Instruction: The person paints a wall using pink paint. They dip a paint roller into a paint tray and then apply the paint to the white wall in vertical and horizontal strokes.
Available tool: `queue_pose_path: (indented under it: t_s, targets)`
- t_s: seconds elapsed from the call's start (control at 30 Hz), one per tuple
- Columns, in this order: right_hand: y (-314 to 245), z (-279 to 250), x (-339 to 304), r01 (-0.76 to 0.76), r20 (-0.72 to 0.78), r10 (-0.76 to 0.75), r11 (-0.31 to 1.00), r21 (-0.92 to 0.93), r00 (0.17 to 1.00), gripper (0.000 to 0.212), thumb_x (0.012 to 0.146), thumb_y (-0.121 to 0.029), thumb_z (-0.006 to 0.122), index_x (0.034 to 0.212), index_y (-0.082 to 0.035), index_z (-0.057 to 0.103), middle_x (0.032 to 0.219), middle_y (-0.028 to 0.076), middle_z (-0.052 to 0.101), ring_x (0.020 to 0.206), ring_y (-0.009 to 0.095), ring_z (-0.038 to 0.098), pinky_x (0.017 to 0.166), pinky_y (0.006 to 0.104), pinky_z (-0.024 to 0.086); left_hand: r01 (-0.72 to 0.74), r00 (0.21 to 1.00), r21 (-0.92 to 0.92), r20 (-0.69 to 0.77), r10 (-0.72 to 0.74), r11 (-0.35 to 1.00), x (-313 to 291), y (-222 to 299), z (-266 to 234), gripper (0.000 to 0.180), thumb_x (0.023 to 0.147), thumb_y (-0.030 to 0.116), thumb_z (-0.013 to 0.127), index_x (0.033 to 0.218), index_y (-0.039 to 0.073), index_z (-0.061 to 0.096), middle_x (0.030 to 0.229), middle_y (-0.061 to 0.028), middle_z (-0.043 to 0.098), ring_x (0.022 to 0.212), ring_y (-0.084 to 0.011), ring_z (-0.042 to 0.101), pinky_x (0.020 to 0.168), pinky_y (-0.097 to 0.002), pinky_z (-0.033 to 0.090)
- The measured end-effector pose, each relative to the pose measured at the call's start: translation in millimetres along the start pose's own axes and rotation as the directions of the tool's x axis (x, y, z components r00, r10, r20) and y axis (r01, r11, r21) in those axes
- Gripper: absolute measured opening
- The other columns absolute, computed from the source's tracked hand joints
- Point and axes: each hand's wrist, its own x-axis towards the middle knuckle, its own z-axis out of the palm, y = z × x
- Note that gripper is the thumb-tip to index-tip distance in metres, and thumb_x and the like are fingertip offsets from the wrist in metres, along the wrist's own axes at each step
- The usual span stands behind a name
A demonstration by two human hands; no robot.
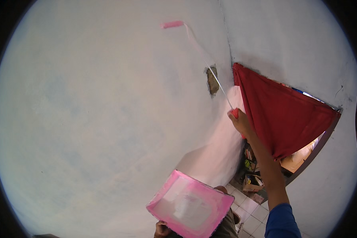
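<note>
My right hand [238,121] is closed round the red handle of a paint roller, its arm reaching up in a blue sleeve. The roller's long thin rod slants up and left to a small pink roller head [173,24], which is at the upper part of the pale wall [107,99]; whether it touches cannot be told. Low in the view, my left hand [161,229] grips the lower left edge of a square paint tray [171,216]. Pink paint coats the tray's rim, and a whitish patch covers its middle. Most of the left hand's fingers are hidden under the tray.
A rough hole [212,81] is broken in the wall behind the roller rod. To the right, a red curtain [283,113] hangs across a dark-framed opening. Below it stand a box of odds and ends [252,183] and other clutter on white floor tiles [248,224].
</note>
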Motion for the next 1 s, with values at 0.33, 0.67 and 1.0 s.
queue_pose_path:
  t_s: [0.33, 0.67, 1.0]
  targets:
    - [71.9, 4.9, -142.2, -0.037, -0.037, 0.031, 0.982, -0.183, 0.999, 0.037, 0.081, -0.035, 0.063, 0.088, 0.001, 0.055, 0.074, 0.019, 0.061, 0.069, 0.035, 0.060, 0.064, 0.0402, 0.046, 0.019, 0.999, -0.043, -0.039, -0.020, 0.999, -3.7, -2.0, -2.8, 0.064, 0.057, 0.012, 0.058, 0.120, 0.004, 0.047, 0.106, -0.0103, 0.058, 0.100, -0.0297, 0.054, 0.090, -0.0475, 0.043]
    - [78.5, 12.0, -77.1, -0.052, -0.061, 0.049, 0.998, -0.042, 0.997, 0.033, 0.083, -0.032, 0.062, 0.082, 0.000, 0.056, 0.070, 0.017, 0.061, 0.066, 0.029, 0.061, 0.063, 0.0388, 0.047, -0.026, 0.998, 0.020, -0.064, 0.027, 0.999, -1.4, -0.8, 8.0, 0.068, 0.056, 0.011, 0.058, 0.122, 0.004, 0.046, 0.109, -0.0111, 0.056, 0.104, -0.0315, 0.052, 0.094, -0.0491, 0.041]
    - [21.5, 0.4, 22.1, -0.078, -0.020, 0.078, 0.997, -0.017, 0.997, 0.034, 0.083, -0.034, 0.062, 0.087, -0.001, 0.059, 0.079, 0.017, 0.063, 0.077, 0.029, 0.063, 0.069, 0.0372, 0.047, -0.009, 0.988, -0.049, 0.153, 0.016, 0.999, 0.9, 2.4, -18.6, 0.055, 0.059, 0.010, 0.058, 0.113, 0.003, 0.050, 0.086, -0.0061, 0.060, 0.071, -0.0211, 0.055, 0.075, -0.0372, 0.048]
